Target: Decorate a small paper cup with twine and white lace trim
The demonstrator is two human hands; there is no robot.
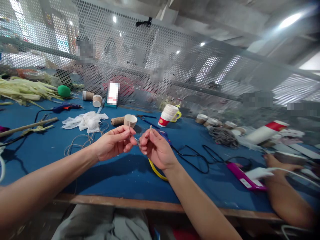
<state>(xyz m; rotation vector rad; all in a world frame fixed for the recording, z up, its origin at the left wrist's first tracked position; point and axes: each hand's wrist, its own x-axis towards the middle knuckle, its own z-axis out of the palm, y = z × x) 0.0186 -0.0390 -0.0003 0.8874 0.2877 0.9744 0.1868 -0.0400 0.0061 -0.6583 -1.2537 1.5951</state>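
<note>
My left hand (113,143) and my right hand (156,148) meet above the blue table (120,173), fingers pinched. Each pinches an end of a short, thin piece of twine (136,139); one strand end sticks up by the left fingers and another by the right. A paper cup (130,120) lies on its side just behind the hands. A yellow band (156,170) curves on the table under my right wrist.
Loose twine (80,141), white crumpled cloth (85,121), a glue gun (66,107), a twine spool (117,121), stacked cups (168,115), black cables (197,158) and dried leaves (22,90) lie about. Another person's arm (285,190) rests at the right near a pink device (243,176). A perforated metal screen (160,66) backs the table.
</note>
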